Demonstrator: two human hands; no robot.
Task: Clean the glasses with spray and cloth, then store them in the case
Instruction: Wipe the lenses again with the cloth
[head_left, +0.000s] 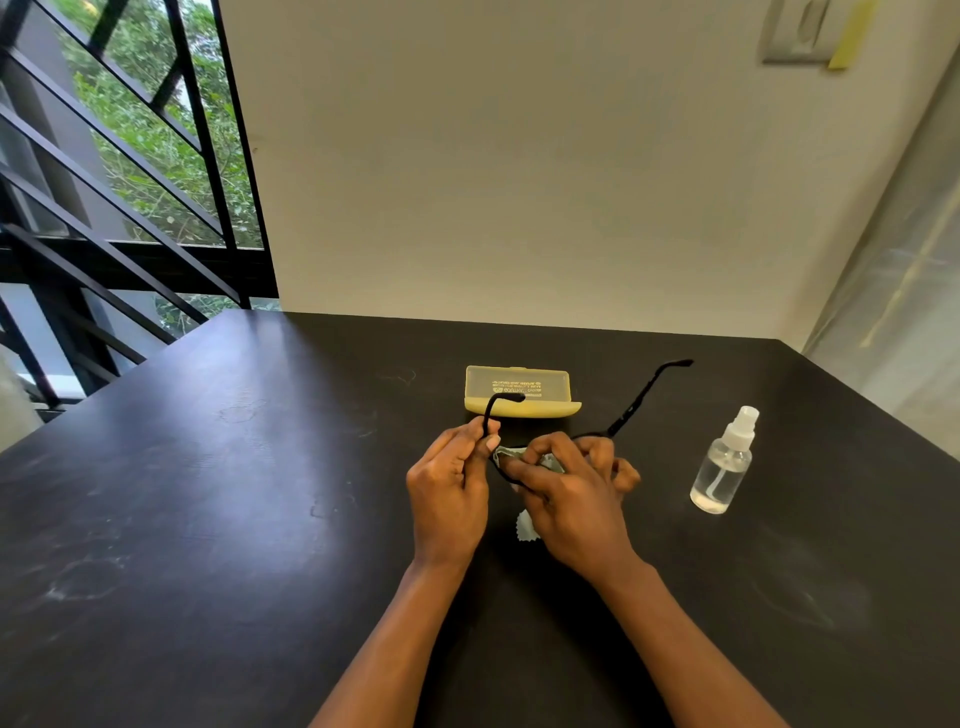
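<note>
Holding the glasses (631, 410) above the dark surface (208, 493), both hands work near its middle. The left hand (449, 493) has its grip closed in a pinch on the frame's left end, where one black arm curves up and away towards the case (519, 392). The right hand (566, 499) curls its fingers round a pale green cloth (550, 462) pressed on a lens; a corner of the cloth hangs below between the wrists. The other arm of the glasses sticks out up and to the right, its tip in open air above the surface.

The yellow case lies shut just behind the hands, well short of the far edge, where the surface meets a plain wall (519, 182). The spray bottle (724, 462) stands upright to the right, apart from the hands and near the right edge. To the left a wide stretch of bare surface runs to the left edge, beyond which stand a black railing (156, 208) and a window.
</note>
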